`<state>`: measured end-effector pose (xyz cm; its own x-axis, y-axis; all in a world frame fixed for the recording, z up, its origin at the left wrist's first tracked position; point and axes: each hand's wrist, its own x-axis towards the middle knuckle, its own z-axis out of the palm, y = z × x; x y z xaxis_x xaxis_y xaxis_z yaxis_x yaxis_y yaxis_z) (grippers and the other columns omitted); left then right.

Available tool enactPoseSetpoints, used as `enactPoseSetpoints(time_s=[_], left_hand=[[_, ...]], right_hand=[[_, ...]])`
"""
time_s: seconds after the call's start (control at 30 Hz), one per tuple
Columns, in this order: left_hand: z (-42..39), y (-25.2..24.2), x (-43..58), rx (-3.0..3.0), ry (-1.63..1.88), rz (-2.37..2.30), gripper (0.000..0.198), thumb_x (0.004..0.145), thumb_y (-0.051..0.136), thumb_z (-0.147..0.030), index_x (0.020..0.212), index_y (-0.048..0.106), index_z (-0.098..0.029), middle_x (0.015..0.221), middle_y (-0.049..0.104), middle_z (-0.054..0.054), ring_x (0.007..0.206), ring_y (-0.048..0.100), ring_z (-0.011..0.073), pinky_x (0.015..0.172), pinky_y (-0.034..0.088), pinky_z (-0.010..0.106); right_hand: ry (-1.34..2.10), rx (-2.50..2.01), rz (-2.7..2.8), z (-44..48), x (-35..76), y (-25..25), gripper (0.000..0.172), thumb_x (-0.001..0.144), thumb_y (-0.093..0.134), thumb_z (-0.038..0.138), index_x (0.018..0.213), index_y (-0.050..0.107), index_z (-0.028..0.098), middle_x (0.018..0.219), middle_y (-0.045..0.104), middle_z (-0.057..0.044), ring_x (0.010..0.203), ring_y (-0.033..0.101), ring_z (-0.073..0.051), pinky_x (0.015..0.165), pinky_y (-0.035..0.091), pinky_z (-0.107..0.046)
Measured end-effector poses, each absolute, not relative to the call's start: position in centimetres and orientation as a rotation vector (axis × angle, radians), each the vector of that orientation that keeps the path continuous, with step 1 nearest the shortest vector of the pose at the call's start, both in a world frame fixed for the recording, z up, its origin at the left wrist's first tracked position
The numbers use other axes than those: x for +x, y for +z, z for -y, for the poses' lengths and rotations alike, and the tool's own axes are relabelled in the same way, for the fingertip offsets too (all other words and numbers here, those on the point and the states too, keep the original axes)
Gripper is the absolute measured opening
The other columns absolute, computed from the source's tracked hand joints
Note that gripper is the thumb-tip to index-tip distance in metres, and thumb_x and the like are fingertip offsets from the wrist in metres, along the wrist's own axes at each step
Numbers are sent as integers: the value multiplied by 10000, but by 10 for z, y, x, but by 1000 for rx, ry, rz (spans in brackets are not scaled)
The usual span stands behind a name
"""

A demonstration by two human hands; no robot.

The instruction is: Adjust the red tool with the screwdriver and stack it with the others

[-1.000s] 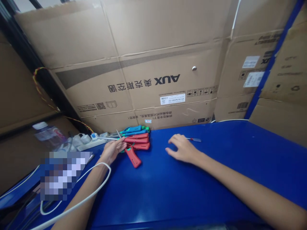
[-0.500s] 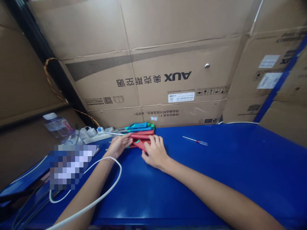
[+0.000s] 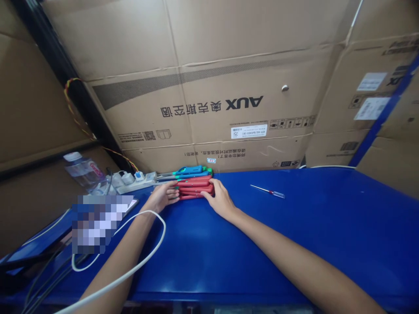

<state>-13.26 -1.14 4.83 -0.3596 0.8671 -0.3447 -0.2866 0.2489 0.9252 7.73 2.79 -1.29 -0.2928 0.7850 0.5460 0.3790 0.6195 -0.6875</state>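
Holding the red lighters [image 3: 195, 184] together from both ends, apparently at a gathering and squaring-up step. Gripping the neck end with the left hand [image 3: 162, 196], fingers bent against the handles; clasping the butt ends with the right hand [image 3: 221, 201], thumb on the near side and fingers curled over the far one. Cannot tell how firmly. Probably calling next for even, gentle pressure from both sides, to keep the handles from slipping out of line. Lying on the blue counter [image 3: 196, 253], just in front of the blue lighters [image 3: 193, 169] and well apart from the screwdriver [image 3: 270, 192]. Looking smooth, bunched and nearly parallel, with a touch of green near the left hand and a thin grey neck pointing left
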Motion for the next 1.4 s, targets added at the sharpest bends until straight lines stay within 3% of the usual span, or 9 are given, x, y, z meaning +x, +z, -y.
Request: enactPoseSetpoints(time_s=[0.37, 0.5, 0.67, 0.8, 0.9, 1.0, 1.1, 1.27, 1.4], left_hand=[[13, 46, -134, 662, 1310, -1623, 328, 824, 683, -293, 846, 482, -35, 773, 624, 176, 636, 631, 220, 616, 540, 316], [14, 46, -133, 680, 1311, -1639, 336, 823, 686, -297, 877, 497, -24, 773, 626, 172, 645, 634, 221, 632, 541, 320], [14, 50, -130, 689, 1263, -1679, 306, 831, 673, -304, 825, 526, -36, 776, 635, 139, 628, 625, 182, 632, 528, 283], [15, 54, -130, 1009, 1109, -1984, 436, 808, 674, -408, 613, 518, -51, 516, 497, 56, 430, 430, 100, 457, 336, 223], [18, 52, -133, 1591, 981, -2375, 517, 818, 641, -443, 507, 425, -93, 456, 364, 12, 482, 331, 82, 514, 246, 259], [17, 45, -138, 2192, 1151, -2279, 392, 785, 613, -469, 624, 516, -125, 662, 528, 32, 687, 469, 153, 655, 326, 283], [11, 34, -145, 2598, 1114, -1922, 452, 782, 616, -576, 862, 591, -132, 890, 579, 53, 866, 489, 198, 780, 369, 301], [2, 21, -153, 2689, 968, -1764, 609, 763, 628, -658, 1021, 605, -107, 989, 528, 76, 911, 503, 170, 833, 408, 286], [0, 20, -154, 2580, 930, -1754, 481, 801, 644, -542, 1021, 627, -114, 1023, 539, 72, 955, 507, 177, 852, 397, 271]], right_hand=[[474, -1029, 2138, -22, 80, -8, 651, 936, 532, 307, 1481, 328, 16, 1438, 378, -97, 1309, 369, -213, 1129, 285, -303], [167, -1183, 2333, -17, 82, -6, 630, 990, 406, 330, 1532, 237, 56, 1412, 363, -119, 1239, 335, -252, 1087, 315, -345], [124, -1225, 2386, -21, 83, -7, 602, 1013, 311, 272, 1548, 154, 47, 1312, 398, -164, 1143, 329, -267, 1045, 326, -351], [186, -1209, 2400, -28, 83, -9, 586, 1012, 278, 215, 1533, 130, -10, 1364, 355, -172, 1173, 305, -253, 1085, 272, -322], [218, -1227, 2401, -30, 84, -9, 577, 1011, 271, 193, 1532, 129, -9, 1385, 329, -170, 1202, 291, -241, 1104, 245, -299], [244, -1236, 2415, -30, 85, -7, 579, 1007, 271, 170, 1540, 110, 12, 1394, 324, -153, 1207, 290, -230, 1109, 239, -289], [261, -1230, 2405, -31, 85, -7, 581, 1004, 278, 162, 1543, 111, 25, 1381, 346, -140, 1192, 309, -228, 1095, 264, -298], [268, -1200, 2370, -30, 86, -9, 585, 1002, 291, 171, 1535, 123, 1, 1345, 391, -152, 1166, 343, -235, 1070, 296, -313], [296, -1213, 2337, -28, 86, -6, 570, 1012, 299, 208, 1512, 186, -43, 1333, 422, -162, 1188, 374, -231, 1068, 288, -289]])
